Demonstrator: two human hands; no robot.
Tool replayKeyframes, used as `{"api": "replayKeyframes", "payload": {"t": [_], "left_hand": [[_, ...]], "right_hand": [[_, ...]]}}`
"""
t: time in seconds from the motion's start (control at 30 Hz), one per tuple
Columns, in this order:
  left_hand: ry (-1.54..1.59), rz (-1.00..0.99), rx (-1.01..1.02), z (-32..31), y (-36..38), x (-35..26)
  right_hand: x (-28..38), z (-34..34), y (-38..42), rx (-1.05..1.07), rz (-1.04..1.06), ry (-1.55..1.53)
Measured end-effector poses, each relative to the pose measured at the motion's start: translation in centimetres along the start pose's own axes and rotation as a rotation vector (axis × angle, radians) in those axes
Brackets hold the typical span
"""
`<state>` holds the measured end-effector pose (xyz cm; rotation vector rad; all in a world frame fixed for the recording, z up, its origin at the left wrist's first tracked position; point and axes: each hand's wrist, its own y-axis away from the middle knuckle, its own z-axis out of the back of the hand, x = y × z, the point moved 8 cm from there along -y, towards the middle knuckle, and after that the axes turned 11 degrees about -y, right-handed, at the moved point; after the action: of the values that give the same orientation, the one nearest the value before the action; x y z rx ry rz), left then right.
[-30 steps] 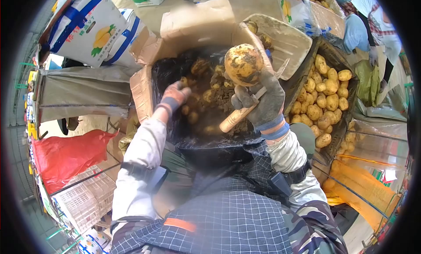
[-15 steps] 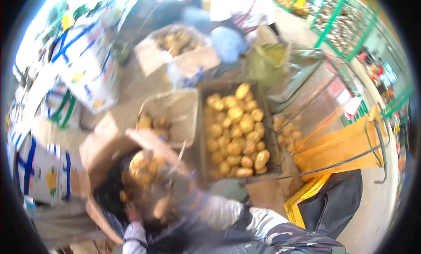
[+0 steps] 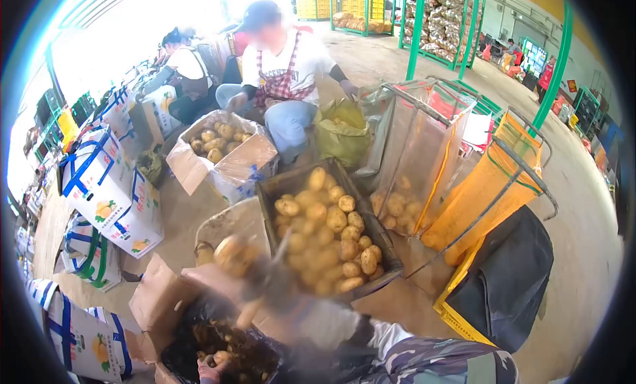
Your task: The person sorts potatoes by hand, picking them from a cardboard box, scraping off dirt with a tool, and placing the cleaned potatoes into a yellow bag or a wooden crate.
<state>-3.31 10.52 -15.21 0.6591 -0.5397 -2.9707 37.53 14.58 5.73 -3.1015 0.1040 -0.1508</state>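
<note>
My right hand [image 3: 275, 278], in a grey glove and smeared by motion, is closed on a potato [image 3: 236, 255] above the near edge of an open cardboard box [image 3: 154, 288]. A thin pointed shape sticks up beside this hand; I cannot make out what it is. Down inside the box, my left hand [image 3: 211, 371] has its fingers closed about a potato [image 3: 222, 357]. The box is lined with black plastic and holds soil and several potatoes. Just ahead stands a dark crate [image 3: 391, 268] full of potatoes, with a pale tub [image 3: 228, 221] on its left.
A person [image 3: 285, 86] sits across from me beside a box of potatoes [image 3: 248, 152] and a green sack [image 3: 341, 129]. At right are a mesh bag [image 3: 424, 145] on a frame, an orange net bag [image 3: 490, 178] and a black bag [image 3: 500, 278]. White cartons [image 3: 109, 192] stand left.
The view has tilted up, bringing the seated person into sight. My right hand has lifted a potato from over the box toward the crate; my left hand stays low in the box.
</note>
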Motion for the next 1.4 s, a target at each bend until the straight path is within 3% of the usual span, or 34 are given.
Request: {"api": "replayKeyframes", "payload": {"t": [0.03,0.07,0.1,0.13,0.17,0.23,0.3,0.33,0.37,0.4,0.43,0.53,0.57,0.7,0.73,0.83,0.93,0.97,1.07,1.23,1.4], "left_hand": [[0.338,-0.067,-0.019,1.4,1.3,-1.9],[0.797,-0.131,0.135,0.5,1.2,-2.1],[1.024,-0.252,0.188,3.6,4.8,-8.3],[1.197,-0.332,0.299,4.7,6.6,-11.2],[1.372,-0.412,0.405,5.7,8.3,-13.2],[1.532,-0.257,0.306,7.6,11.0,-14.5],[1.777,-0.398,0.283,8.3,11.5,-16.3],[1.799,-0.669,0.481,8.2,10.7,-16.5],[1.806,-0.389,0.298,7.6,10.7,-14.7],[1.778,-0.105,0.128,6.9,11.3,-12.6],[1.929,-0.247,0.312,6.7,10.9,-12.7],[2.115,-0.341,0.408,7.2,10.5,-13.3],[2.149,-0.390,0.439,7.0,10.3,-13.3],[2.186,-0.180,0.297,6.5,10.4,-11.6],[2.124,-0.140,0.346,6.7,10.4,-11.6],[2.033,-0.183,0.139,6.6,8.8,-9.4],[1.894,-0.230,-0.072,7.3,7.6,-7.7],[1.961,-0.279,0.015,7.5,7.7,-8.3],[2.045,-0.296,0.121,8.8,7.7,-10.0],[2.160,-0.282,0.139,8.5,6.7,-9.8],[2.049,-0.227,0.012,7.5,6.2,-8.6]], "right_hand": [[1.8,1.7,-1.6,0.051,-0.007,-0.092],[5.1,-1.0,-1.6,0.300,-0.014,-0.271],[11.4,-1.9,-1.2,0.331,0.342,0.299],[17.5,-3.1,-0.2,0.166,0.710,0.856],[23.5,-4.5,1.2,-0.042,0.966,1.110],[32.6,-7.4,1.9,-0.197,1.099,1.106],[39.0,-9.2,2.4,-0.305,1.108,1.159],[41.1,-9.4,2.3,-0.364,1.081,1.204],[41.3,-9.1,1.7,-0.405,1.035,1.237],[40.5,-9.2,1.1,-0.426,0.988,1.265],[39.6,-9.3,0.4,-0.420,0.959,1.282],[29.1,-10.0,-1.4,-0.221,0.821,1.307],[24.1,-9.9,-2.3,-0.115,0.714,1.319],[1.3,-7.4,-2.3,0.285,0.062,1.305],[-4.1,-6.2,-1.4,0.367,-0.113,1.297],[-15.0,-1.1,1.4,0.329,-0.385,1.274],[-20.2,3.2,3.6,0.219,-0.572,1.248],[-21.0,3.9,4.6,0.159,-0.713,1.166],[-21.4,4.9,4.7,0.181,-0.762,1.130],[-22.4,5.0,4.2,0.221,-0.710,1.106],[-23.6,6.6,4.3,0.382,-0.526,1.248]]}}
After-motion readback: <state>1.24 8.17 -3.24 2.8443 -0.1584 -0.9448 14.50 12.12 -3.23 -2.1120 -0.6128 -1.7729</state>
